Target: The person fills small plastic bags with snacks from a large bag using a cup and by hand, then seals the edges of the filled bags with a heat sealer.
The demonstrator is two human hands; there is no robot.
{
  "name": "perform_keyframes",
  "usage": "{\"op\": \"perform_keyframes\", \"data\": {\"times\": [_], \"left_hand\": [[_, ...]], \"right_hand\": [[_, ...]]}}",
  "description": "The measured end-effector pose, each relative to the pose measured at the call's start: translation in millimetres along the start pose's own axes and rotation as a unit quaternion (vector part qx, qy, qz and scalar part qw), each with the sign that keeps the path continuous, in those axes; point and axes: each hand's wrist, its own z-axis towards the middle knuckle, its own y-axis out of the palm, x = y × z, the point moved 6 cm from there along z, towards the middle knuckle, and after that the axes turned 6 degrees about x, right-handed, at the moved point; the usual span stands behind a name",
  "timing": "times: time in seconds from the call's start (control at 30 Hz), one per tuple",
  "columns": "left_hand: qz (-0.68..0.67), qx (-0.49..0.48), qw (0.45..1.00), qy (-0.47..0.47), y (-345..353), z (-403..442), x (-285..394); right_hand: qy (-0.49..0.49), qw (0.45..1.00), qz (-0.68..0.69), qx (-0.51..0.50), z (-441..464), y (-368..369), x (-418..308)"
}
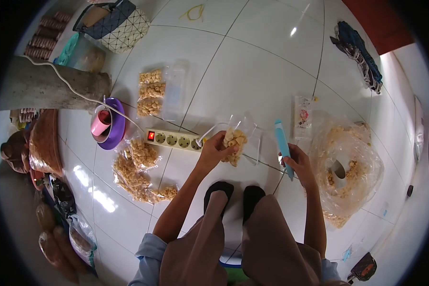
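Observation:
My left hand [215,151] is closed around a small clear plastic bag of snacks [235,140], its top standing up loose and see-through. In my right hand [298,162] is a long light-blue tool [281,138] that looks like a handheld bag sealer, held upright and apart from the bag. A white cord runs near both hands from the power strip [176,139], whose red switch is lit. Right of my right hand lies a large clear bag [374,164] with loose snacks and a scoop-like metal piece inside. A printed white packet [302,117] lies above it.
Three filled snack bags [150,90] lie in a column on the tiled floor [252,62]. A heap of more bags [131,174] sits left of my feet. Near the concrete pillar [62,81], a purple basin [118,133] holds a pink cup [100,125]. Dark cloth [360,52] lies upper right.

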Motion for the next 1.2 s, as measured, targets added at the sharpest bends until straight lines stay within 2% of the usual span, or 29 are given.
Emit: {"op": "perform_keyframes", "data": {"times": [0.13,0.2,0.23,0.3,0.43,0.5,0.6,0.7,1.03,1.2], "left_hand": [[0.016,-0.003,1.0,-0.001,-1.2,-0.4,0.5],[0.055,0.001,0.998,-0.005,-1.8,-0.7,2.0],[0.055,0.001,0.998,-0.006,-0.4,-1.3,4.0],[0.04,0.005,0.999,0.017,2.8,-2.5,11.0],[0.05,-0.003,0.998,0.025,1.1,-0.8,5.3],[0.117,-0.013,0.993,0.009,-1.3,-0.1,0.7],[0.137,-0.019,0.99,0.01,-1.1,-0.8,0.8],[0.108,-0.046,0.993,-0.008,4.3,-4.3,6.3],[0.144,-0.073,0.986,-0.027,9.8,-9.5,14.1],[0.155,-0.097,0.981,-0.071,14.1,-12.5,15.9]], "right_hand": [[0.011,1.0,-0.024,-0.008,-2.0,5.2,-2.9],[0.003,0.994,-0.111,0.006,-2.8,8.4,-5.7],[0.004,0.994,-0.111,0.006,-3.5,11.7,-9.3],[-0.014,0.98,-0.199,0.009,-4.2,18.2,-18.9],[-0.03,0.982,-0.188,0.013,-2.1,24.3,-23.0],[-0.041,0.984,-0.175,0.017,-0.9,24.7,-22.6],[-0.075,0.978,-0.193,0.007,0.1,27.9,-31.6],[-0.093,0.976,-0.195,0.002,1.5,31.8,-35.4],[-0.084,0.977,-0.195,-0.002,4.7,37.8,-36.4],[-0.087,0.977,-0.196,-0.002,5.8,39.1,-35.3]]}}
